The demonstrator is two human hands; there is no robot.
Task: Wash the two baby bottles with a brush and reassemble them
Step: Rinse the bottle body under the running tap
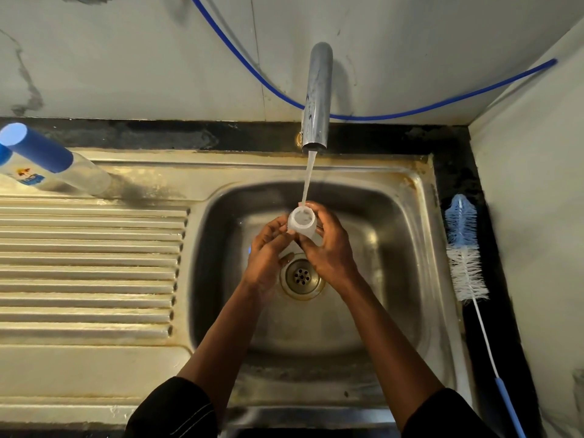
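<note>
At the centre of the frame, both hands curl round a clear bottle (pixel 301 221), the left hand (pixel 268 251) on its left side and the right hand (pixel 328 248) on its right. Its open mouth is turned up under the running tap (pixel 317 96), over the sink (pixel 410 248). The brush (pixel 466 257) lies at the right on the dark worktop (pixel 455 172), lengthwise up the frame with the bristles uppermost, nearer the right hand. A capped bottle (pixel 63 167) stands at the upper left.

The baby bottle (pixel 300 221) is translucent white. The second bottle (pixel 83 176) is clear, with a deep blue cap (pixel 41 151). The bottle brush (pixel 466 248) has pale blue and white bristles and a blue handle. The hose (pixel 410 113) is blue. The sink (pixel 410 200) is dull silver with brown stains.
</note>
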